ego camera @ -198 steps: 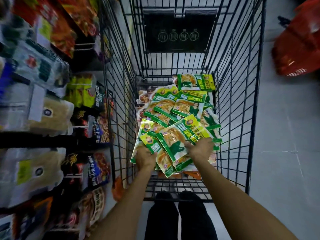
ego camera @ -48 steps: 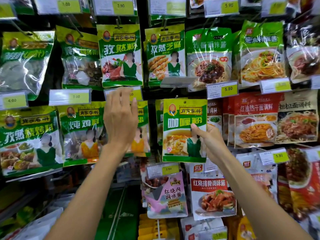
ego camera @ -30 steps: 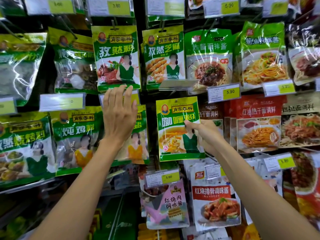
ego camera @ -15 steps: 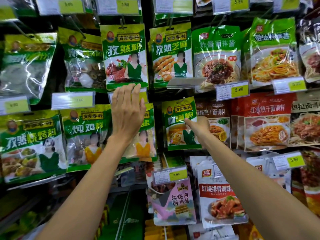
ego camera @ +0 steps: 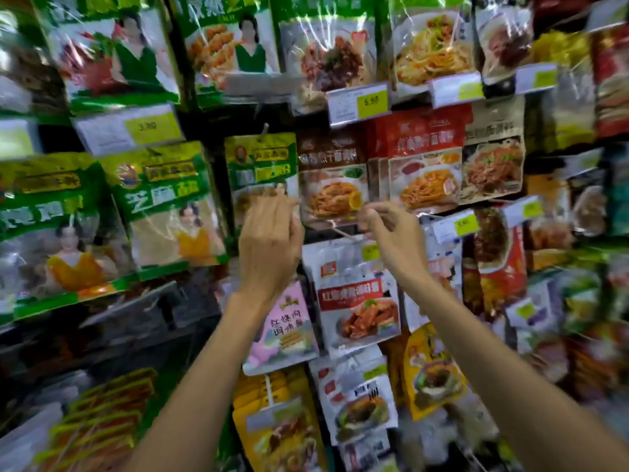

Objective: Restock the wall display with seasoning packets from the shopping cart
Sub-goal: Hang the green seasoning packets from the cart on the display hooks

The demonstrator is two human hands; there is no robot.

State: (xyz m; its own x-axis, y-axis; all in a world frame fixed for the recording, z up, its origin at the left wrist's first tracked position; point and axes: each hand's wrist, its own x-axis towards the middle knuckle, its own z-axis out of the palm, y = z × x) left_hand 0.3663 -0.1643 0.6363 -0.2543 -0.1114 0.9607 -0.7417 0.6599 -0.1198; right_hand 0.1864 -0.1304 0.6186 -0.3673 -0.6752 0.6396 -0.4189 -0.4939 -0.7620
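The green seasoning packet (ego camera: 261,165) hangs upright on its peg (ego camera: 263,129), long axis vertical. The left hand (ego camera: 269,240) is nearer, its almost straight fingers against the packet's lower half. The right hand (ego camera: 394,236) is off to the right with its fingertips drawn together; I cannot tell whether it holds anything.

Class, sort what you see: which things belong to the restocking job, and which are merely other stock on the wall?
Job: hanging green seasoning packet; left hand; right hand.
Just there: brown noodle packet; red noodle packet; pink packet; yellow price tag.
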